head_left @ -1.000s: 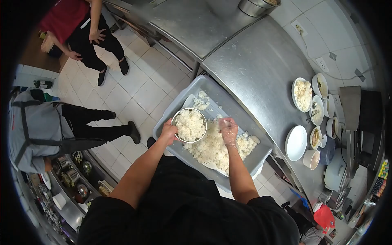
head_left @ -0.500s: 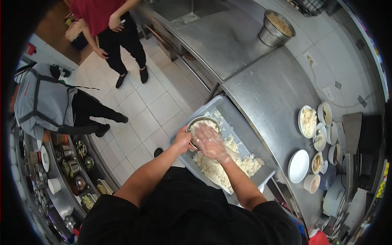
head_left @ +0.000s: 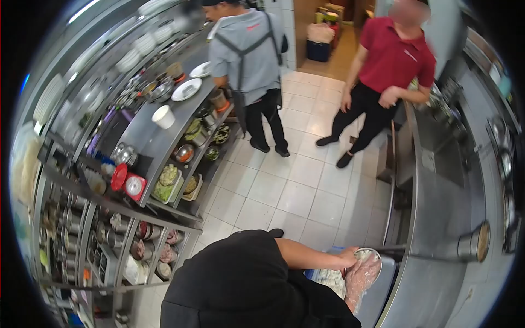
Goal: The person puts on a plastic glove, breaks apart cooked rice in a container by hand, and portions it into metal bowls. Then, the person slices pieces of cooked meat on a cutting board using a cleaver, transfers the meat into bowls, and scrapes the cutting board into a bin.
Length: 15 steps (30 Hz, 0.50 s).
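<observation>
My left hand [head_left: 344, 257] is wrapped around the near-left rim of a round metal bowl [head_left: 369, 253], which it holds over a grey plastic tub [head_left: 388, 271]. My right hand [head_left: 361, 274], in a clear plastic glove, lies across the mouth of the bowl with its fingers stretched out, covering much of what is inside. White rice [head_left: 331, 279] lies in the tub below my arms. My shoulder and sleeve hide the tub's near part.
A steel counter [head_left: 426, 218] runs along the right, bearing a metal pot [head_left: 473, 246]. One person in grey [head_left: 246, 60] stands at the left counter; another in red [head_left: 391, 57] stands near the sink. Left shelves hold a red scale [head_left: 134, 186], a white cup [head_left: 163, 117] and food containers.
My view has swung left and up, so the tub and my hands now appear at the lower right. The left hand still holds the bowl, and the right hand is still over it.
</observation>
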Each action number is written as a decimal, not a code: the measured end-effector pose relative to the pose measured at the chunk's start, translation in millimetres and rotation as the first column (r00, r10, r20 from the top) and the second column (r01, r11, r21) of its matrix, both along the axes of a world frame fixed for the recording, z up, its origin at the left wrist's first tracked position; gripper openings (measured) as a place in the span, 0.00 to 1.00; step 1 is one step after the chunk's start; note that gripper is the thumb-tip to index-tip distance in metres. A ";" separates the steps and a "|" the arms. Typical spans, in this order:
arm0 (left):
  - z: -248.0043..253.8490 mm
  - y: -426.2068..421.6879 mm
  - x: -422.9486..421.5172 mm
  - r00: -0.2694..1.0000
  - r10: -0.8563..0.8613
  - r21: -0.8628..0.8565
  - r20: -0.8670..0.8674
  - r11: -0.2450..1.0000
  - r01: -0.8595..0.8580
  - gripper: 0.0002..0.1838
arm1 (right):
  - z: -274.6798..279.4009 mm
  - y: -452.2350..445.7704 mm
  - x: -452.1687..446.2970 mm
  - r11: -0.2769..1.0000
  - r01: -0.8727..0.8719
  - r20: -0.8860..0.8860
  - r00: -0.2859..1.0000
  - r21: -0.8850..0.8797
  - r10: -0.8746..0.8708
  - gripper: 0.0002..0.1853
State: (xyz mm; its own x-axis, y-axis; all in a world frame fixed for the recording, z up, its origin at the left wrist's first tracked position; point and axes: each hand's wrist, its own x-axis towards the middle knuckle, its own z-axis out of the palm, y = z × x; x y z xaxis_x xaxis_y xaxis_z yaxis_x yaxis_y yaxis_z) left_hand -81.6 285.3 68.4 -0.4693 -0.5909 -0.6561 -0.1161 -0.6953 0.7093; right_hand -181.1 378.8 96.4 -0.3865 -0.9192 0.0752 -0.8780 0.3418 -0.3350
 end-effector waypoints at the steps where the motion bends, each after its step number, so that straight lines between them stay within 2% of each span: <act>1: 17.5 -14.0 31.3 1.000 -0.006 0.010 -0.022 1.000 0.007 0.34 | 15.8 -13.7 16.9 0.990 -0.082 -0.060 0.994 0.115 0.090 0.35; 2: 30.4 -28.0 61.3 0.999 -0.001 0.017 -0.039 1.000 0.002 0.33 | 33.3 -29.3 28.7 0.995 -0.089 0.109 0.990 -0.035 0.092 0.32; 3: 32.4 -43.5 90.7 0.997 0.062 0.007 -0.045 0.998 -0.062 0.33 | 45.1 -44.4 33.4 0.987 -0.152 0.102 0.982 -0.045 0.156 0.32; 5: 17.4 -70.8 165.7 0.961 0.227 0.001 -0.156 0.973 -0.229 0.33 | 58.2 -74.9 44.3 0.899 -0.201 0.097 0.961 -0.389 0.257 0.29; 6: 3.6 -84.5 213.2 0.931 0.317 -0.043 -0.181 0.943 -0.330 0.31 | 65.0 -90.5 54.6 0.873 -0.182 0.206 0.931 -0.452 0.301 0.26; 7: -0.5 -96.3 265.2 0.892 0.400 -0.086 -0.211 0.901 -0.424 0.30 | 61.9 -105.9 57.1 0.917 -0.183 0.308 0.903 -0.354 0.299 0.27; 8: 15.2 -101.5 326.4 0.838 0.505 -0.157 -0.207 0.828 -0.538 0.31 | 53.7 -122.8 63.9 0.911 -0.221 0.337 0.878 -0.347 0.341 0.25; 9: -14.3 -112.9 389.5 0.756 0.632 -0.232 -0.168 0.720 -0.654 0.37 | 37.1 -138.2 68.5 0.904 -0.260 0.365 0.850 -0.339 0.381 0.24; 10: -11.1 -111.7 459.9 0.653 0.732 -0.310 -0.194 0.586 -0.749 0.39 | 10.3 -157.5 63.8 0.889 -0.305 0.361 0.830 -0.343 0.424 0.24; 11: 23.8 -100.6 514.1 0.388 0.908 -0.324 -0.160 0.323 -0.889 0.39 | -25.0 -177.2 54.0 0.913 -0.397 0.343 0.849 -0.090 0.403 0.24; 12: 58.2 -86.5 573.3 0.277 0.951 -0.378 -0.136 0.209 -0.902 0.35 | -57.6 -190.9 53.0 0.878 -0.448 0.306 0.871 0.172 0.384 0.24; 13: 88.3 -73.5 624.4 0.023 0.996 -0.477 -0.087 -0.021 -0.879 0.31 | -90.1 -198.1 61.2 0.862 -0.476 0.301 0.859 0.171 0.415 0.24; 14: 89.3 -62.4 685.2 -0.128 0.951 -0.387 -0.282 -0.234 -0.892 0.32 | -120.7 -203.4 68.8 0.846 -0.513 0.379 0.819 0.146 0.431 0.24; 15: 85.1 -51.4 755.7 -0.283 0.908 -0.499 -0.308 -0.408 -0.764 0.31 | -133.6 -212.3 83.1 0.831 -0.543 0.455 0.774 0.120 0.441 0.24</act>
State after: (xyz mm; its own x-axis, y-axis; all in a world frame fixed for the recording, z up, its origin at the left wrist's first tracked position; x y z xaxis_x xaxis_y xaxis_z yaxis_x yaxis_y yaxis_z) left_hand 674.1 233.9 153.5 0.9647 -0.2471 -0.0915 0.1536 0.2452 0.9572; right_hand -98.0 166.5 -37.2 0.1758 -0.9596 -0.2198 -0.7566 0.0111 -0.6538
